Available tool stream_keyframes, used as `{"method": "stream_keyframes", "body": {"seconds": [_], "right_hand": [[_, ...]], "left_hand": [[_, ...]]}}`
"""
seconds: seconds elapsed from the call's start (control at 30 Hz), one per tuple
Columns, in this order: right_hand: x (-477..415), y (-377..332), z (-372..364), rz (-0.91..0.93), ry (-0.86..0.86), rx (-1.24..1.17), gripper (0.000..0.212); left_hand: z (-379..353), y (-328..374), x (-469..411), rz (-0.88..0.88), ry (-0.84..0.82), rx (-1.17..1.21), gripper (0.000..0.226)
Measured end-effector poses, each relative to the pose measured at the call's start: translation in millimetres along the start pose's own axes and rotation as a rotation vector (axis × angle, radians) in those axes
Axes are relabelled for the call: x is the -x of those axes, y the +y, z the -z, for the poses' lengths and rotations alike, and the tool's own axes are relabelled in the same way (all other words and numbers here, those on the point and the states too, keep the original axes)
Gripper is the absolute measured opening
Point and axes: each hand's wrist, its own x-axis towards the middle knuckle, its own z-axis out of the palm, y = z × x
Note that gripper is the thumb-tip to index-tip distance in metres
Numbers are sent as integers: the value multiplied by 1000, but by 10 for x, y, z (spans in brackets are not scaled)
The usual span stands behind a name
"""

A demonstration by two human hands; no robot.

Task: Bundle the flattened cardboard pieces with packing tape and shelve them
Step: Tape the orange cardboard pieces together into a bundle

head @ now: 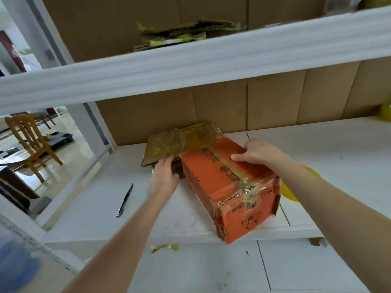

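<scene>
A stack of flattened brown cardboard pieces (169,142), patched with yellowish tape, lies on the white shelf board (105,197) against its cardboard back wall. My left hand (164,176) grips the stack's near edge, fingers over the top. Beside it on the right lies an orange taped cardboard box (230,187), overlapping the stack's right side and jutting past the shelf's front edge. My right hand (258,153) rests on the box's far top corner, fingers curled over it. A second taped cardboard bundle (186,32) lies on the shelf above.
A black pen (125,200) lies on the shelf left of my left arm. A yellow tape roll (386,113) stands at the far right, a yellow object (289,193) hides behind my right forearm. A tape scrap (165,247) hangs below the shelf edge. A wooden chair (29,142) stands left.
</scene>
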Motion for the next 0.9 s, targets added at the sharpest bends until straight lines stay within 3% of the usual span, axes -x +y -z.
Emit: {"method": "stream_keyframes", "body": {"seconds": [0.1,0.17,0.33,0.43,0.53,0.63,0.7,0.77,0.83,0.9], "right_hand": [[-109,-38,53,-68,-15,-5,54],[-131,-75,77,-88,-33,26,52],[-120,-143,79,-161,-36,-62,40],[-118,-258,40,-179,-12,-111,40],[-153,-425,-73,-151,16,-70,42],[-167,-553,-137,-139,33,-5,47],[-168,-626,-127,-112,52,73,60],[-177,-705,-94,-85,61,105,76],[-188,-761,-80,-103,27,106,88],[-187,-740,-92,-134,-49,79,80]], "left_hand": [[-197,-328,-299,-189,-144,-382,87],[-314,-473,-500,-269,-194,-512,97],[-555,-672,-766,-436,-104,-582,90],[-539,-870,-933,-391,-59,-563,77],[-368,-1116,-1201,-240,-106,-594,66],[-260,-1228,-1276,-167,-145,-601,68],[-221,-1083,-1162,-186,-114,-432,64],[-176,-843,-987,-191,39,-124,45],[-77,-619,-787,-47,139,249,31],[41,-450,-605,152,-36,565,40]]}}
